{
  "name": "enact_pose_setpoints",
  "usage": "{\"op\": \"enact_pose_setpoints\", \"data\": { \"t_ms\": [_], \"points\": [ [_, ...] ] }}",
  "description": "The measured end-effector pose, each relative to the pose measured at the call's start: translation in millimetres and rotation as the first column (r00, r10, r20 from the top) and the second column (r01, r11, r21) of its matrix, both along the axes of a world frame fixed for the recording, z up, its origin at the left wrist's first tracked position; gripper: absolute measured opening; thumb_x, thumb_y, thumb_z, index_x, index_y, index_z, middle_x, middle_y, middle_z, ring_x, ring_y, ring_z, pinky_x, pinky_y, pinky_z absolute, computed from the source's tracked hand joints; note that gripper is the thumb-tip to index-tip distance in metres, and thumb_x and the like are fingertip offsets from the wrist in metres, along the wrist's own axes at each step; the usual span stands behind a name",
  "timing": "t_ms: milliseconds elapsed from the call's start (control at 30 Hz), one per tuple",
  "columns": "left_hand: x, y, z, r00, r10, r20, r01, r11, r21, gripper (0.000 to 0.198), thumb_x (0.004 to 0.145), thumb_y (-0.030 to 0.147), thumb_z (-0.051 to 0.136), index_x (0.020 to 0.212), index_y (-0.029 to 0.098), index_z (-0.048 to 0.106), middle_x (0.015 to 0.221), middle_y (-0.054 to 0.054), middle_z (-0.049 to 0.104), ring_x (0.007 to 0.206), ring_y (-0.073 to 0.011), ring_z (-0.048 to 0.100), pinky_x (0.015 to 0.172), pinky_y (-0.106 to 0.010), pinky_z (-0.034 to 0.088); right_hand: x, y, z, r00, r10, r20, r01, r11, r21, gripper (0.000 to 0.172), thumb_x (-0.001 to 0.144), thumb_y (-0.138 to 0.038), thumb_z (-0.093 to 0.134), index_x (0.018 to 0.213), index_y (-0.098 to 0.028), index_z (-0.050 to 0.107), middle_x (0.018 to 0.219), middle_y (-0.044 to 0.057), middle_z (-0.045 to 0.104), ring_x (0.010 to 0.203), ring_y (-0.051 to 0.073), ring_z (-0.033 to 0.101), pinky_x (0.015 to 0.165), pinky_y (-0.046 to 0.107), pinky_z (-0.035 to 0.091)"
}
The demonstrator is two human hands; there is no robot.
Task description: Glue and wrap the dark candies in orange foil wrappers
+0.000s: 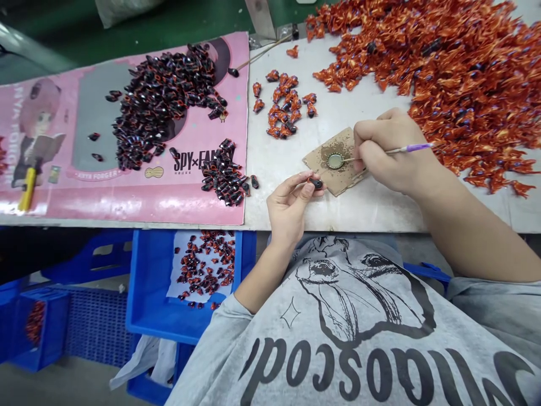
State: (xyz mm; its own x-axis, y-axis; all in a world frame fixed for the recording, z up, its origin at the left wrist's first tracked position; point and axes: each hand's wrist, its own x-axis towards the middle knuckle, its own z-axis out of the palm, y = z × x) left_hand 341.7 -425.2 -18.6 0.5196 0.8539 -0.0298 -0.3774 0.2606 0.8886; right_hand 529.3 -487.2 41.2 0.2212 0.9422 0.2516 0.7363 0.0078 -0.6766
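Observation:
My left hand (289, 206) pinches a small dark piece (316, 183) at the near left edge of a stained cardboard (340, 183). In my right hand (391, 149) is a thin brush (416, 147) with a purple part on its handle; its far end points down at a small round cap (335, 161) on the cardboard. Behind my left hand lies a small group of orange and dark pieces (279, 113). A large heap of orange pieces (460, 73) spreads over the right side of the white table (363, 217).
On the left, a pink mat (127, 194) bears a big pile of dark pieces (160, 101), a smaller pile (224, 175) and a yellow cutter (27, 189). Below the table edge stands a blue crate (147, 304) with more pieces on white paper. A thin stick (264, 51) crosses the mat's corner.

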Motion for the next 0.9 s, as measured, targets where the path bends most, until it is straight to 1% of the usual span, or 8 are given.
{"op": "enact_pose_setpoints", "data": {
  "t_ms": [67, 133, 233, 300, 433, 533, 667, 900],
  "points": [
    [-0.1, -0.1, 0.3, 1.0, 0.006, -0.018, -0.006, 1.0, 0.001, 0.025, 0.065, 0.038, 0.091, 0.085, 0.029, 0.08, 0.085, 0.003, 0.079, 0.073, -0.0118, 0.074, 0.07, -0.025, 0.062, -2.1, 0.0, -0.2, 0.999, -0.02, -0.048, 0.023, 0.999, 0.046, 0.024, 0.078, -0.02, 0.049, 0.054, -0.025, 0.046, 0.049, 0.0, 0.055, 0.051, 0.017, 0.047, 0.06, 0.034, 0.04],
    [-0.4, 0.0, 0.2, 0.999, 0.011, -0.045, -0.011, 1.0, 0.005, 0.028, 0.064, 0.041, 0.091, 0.085, 0.028, 0.079, 0.086, 0.002, 0.079, 0.075, -0.0124, 0.074, 0.071, -0.026, 0.062, -6.7, -1.4, 0.6, 0.983, 0.008, -0.185, 0.02, 0.989, 0.15, 0.021, 0.075, -0.019, 0.047, 0.056, -0.025, 0.049, 0.054, 0.001, 0.06, 0.055, 0.018, 0.053, 0.061, 0.034, 0.042],
    [-1.1, 0.5, -1.1, 0.997, 0.005, -0.077, -0.003, 1.0, 0.02, 0.031, 0.064, 0.044, 0.091, 0.087, 0.026, 0.079, 0.089, 0.0, 0.079, 0.077, -0.0134, 0.073, 0.075, -0.029, 0.062, -13.8, -4.0, 1.7, 0.909, 0.127, -0.397, -0.018, 0.964, 0.267, 0.017, 0.073, -0.017, 0.047, 0.06, -0.025, 0.055, 0.059, 0.0, 0.063, 0.059, 0.018, 0.057, 0.06, 0.033, 0.043],
    [-1.3, 0.7, -2.2, 0.997, 0.0, -0.081, 0.003, 1.0, 0.029, 0.031, 0.065, 0.044, 0.09, 0.088, 0.026, 0.079, 0.09, -0.001, 0.079, 0.078, -0.0139, 0.073, 0.077, -0.031, 0.062, -17.2, -4.7, 2.4, 0.869, 0.203, -0.451, -0.074, 0.955, 0.287, 0.016, 0.072, -0.018, 0.048, 0.061, -0.026, 0.056, 0.059, 0.0, 0.064, 0.06, 0.018, 0.057, 0.061, 0.032, 0.044],
    [-1.0, -0.1, -2.8, 0.996, 0.012, -0.084, -0.01, 0.999, 0.031, 0.029, 0.065, 0.042, 0.09, 0.086, 0.026, 0.079, 0.092, -0.001, 0.079, 0.079, -0.0146, 0.074, 0.076, -0.032, 0.064, -22.2, -4.4, 5.4, 0.852, 0.265, -0.451, -0.161, 0.953, 0.256, 0.016, 0.075, -0.022, 0.049, 0.06, -0.026, 0.053, 0.057, 0.001, 0.064, 0.06, 0.019, 0.057, 0.064, 0.032, 0.047],
    [-0.1, -1.4, -1.0, 0.996, 0.017, -0.088, -0.015, 1.0, 0.025, 0.029, 0.064, 0.041, 0.091, 0.085, 0.026, 0.08, 0.09, 0.0, 0.079, 0.079, -0.0146, 0.075, 0.075, -0.03, 0.064, -24.3, -4.5, 7.5, 0.855, 0.261, -0.448, -0.173, 0.958, 0.229, 0.017, 0.078, -0.025, 0.049, 0.061, -0.026, 0.051, 0.057, 0.001, 0.064, 0.061, 0.019, 0.058, 0.067, 0.033, 0.049],
    [0.9, -2.5, 1.2, 0.997, 0.027, -0.078, -0.025, 0.999, 0.027, 0.027, 0.063, 0.04, 0.092, 0.083, 0.026, 0.08, 0.089, 0.0, 0.079, 0.077, -0.0136, 0.075, 0.071, -0.027, 0.064, -24.0, -5.4, 8.2, 0.878, 0.285, -0.386, -0.202, 0.949, 0.242, 0.016, 0.077, -0.02, 0.045, 0.063, -0.026, 0.05, 0.056, -0.001, 0.064, 0.06, 0.017, 0.059, 0.072, 0.033, 0.051],
    [1.1, -3.4, 0.3, 0.995, 0.034, -0.089, -0.031, 0.999, 0.037, 0.027, 0.063, 0.041, 0.092, 0.083, 0.027, 0.08, 0.09, 0.0, 0.079, 0.077, -0.0138, 0.074, 0.071, -0.029, 0.064, -23.5, -6.0, 10.5, 0.895, 0.256, -0.364, -0.195, 0.961, 0.197, 0.016, 0.077, -0.024, 0.048, 0.061, -0.027, 0.049, 0.057, -0.001, 0.065, 0.059, 0.019, 0.059, 0.075, 0.036, 0.053]
  ]
}}
